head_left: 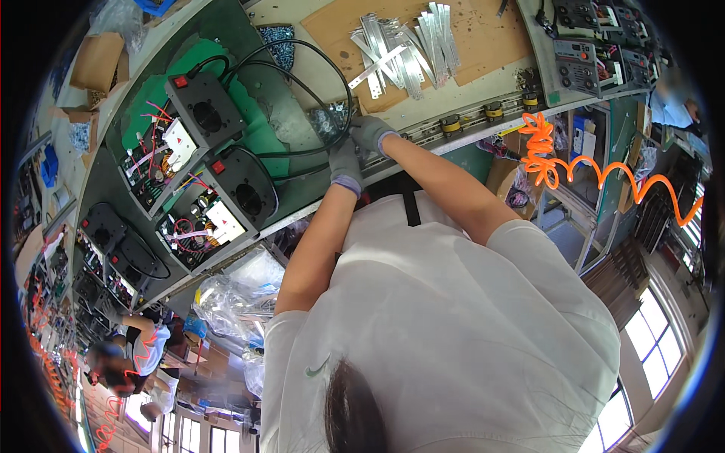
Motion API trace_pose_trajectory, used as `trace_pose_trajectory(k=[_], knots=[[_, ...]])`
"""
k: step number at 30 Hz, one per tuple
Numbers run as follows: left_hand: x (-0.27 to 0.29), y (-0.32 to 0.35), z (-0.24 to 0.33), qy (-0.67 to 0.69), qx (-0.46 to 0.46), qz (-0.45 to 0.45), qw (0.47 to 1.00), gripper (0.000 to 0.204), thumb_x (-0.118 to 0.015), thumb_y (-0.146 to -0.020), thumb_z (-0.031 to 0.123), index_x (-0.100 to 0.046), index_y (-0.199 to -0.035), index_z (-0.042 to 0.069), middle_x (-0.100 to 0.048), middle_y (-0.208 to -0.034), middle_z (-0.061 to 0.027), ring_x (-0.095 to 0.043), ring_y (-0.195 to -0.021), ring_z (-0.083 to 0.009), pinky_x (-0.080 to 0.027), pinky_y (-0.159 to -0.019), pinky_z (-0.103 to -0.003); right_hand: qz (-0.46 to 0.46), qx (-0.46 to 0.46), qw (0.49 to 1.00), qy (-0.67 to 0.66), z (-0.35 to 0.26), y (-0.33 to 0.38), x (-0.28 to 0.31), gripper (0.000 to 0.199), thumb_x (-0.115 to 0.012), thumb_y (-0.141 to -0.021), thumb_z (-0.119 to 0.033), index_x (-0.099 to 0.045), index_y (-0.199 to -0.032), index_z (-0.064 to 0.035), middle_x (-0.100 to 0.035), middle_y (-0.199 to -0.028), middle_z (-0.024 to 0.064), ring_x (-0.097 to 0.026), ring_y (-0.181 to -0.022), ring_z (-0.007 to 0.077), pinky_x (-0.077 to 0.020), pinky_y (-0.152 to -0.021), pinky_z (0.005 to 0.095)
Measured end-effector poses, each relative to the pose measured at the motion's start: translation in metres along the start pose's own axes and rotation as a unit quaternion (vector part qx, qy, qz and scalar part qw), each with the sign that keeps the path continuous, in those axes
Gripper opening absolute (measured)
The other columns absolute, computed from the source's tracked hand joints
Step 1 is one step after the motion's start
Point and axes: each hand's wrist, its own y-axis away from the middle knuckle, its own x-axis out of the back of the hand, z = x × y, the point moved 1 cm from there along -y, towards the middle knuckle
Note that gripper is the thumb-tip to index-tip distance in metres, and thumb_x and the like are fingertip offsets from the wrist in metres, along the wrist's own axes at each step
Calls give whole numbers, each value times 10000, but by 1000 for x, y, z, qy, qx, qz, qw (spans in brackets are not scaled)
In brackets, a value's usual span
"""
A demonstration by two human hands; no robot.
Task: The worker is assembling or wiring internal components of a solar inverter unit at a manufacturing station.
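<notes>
Both gloved hands are meeting at the counter (483, 87) edge, the left hand (346, 162) and right hand (370, 132) curling around black cables (332, 147), though the fingers (355, 124) are bunching too tightly to tell exactly what they are clamping (a small bag of metal parts (326, 119) is lying just beside them). The cables are looping away from the fingers toward two open black units (219, 204), each carrying a white rectangular label (225, 221). Beyond the fingers, silver metal strips (408, 49) are lying fanned on brown cardboard (468, 38).
</notes>
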Motion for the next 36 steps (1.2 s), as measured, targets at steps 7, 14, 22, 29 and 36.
trace_pose_trajectory(k=[7,14,22,29,36], knots=[[-19,21,60,-498,-126,-124,849,376,-671,-900,272,-658,-1220,74,-684,-1155,-209,-641,-1092,-393,-517,-952,-431,-18,-106,993,56,32,-4,23,465,-543,-948,-466,-715,-1191,-108,-691,-1220,174,-627,-1169,382,-486,-993,458],[-17,22,49,-554,-71,-150,816,372,-665,-910,312,-689,-1171,48,-678,-1156,-244,-654,-1066,-394,-530,-915,-456,11,-58,986,153,8,41,28,415,-575,-940,-457,-698,-1206,-162,-719,-1125,150,-670,-1068,359,-509,-927,465],[2,-27,-105,56,-9,-75,996,465,-643,-933,434,-653,-1209,60,-645,-1259,-224,-633,-1150,-372,-512,-975,-436,69,-47,975,207,-1,48,33,277,-561,-960,-373,-705,-1081,-170,-726,-1049,135,-682,-1015,349,-520,-848,486],[-5,12,0,-364,-72,-137,918,160,-561,-968,-5,-624,-1114,-7,-653,-1185,-151,-647,-1091,-297,-600,-939,-383,71,-30,983,167,20,39,41,278,-557,-944,-336,-712,-1074,-145,-722,-1069,138,-679,-1023,358,-520,-879,480],[-25,33,72,258,364,86,891,114,-561,-989,81,-638,-1071,63,-679,-1118,-104,-677,-1013,-227,-629,-790,-379,53,-6,991,124,46,34,52,324,-582,-943,-354,-737,-1070,-99,-714,-1085,175,-665,-1035,376,-508,-908,468]])
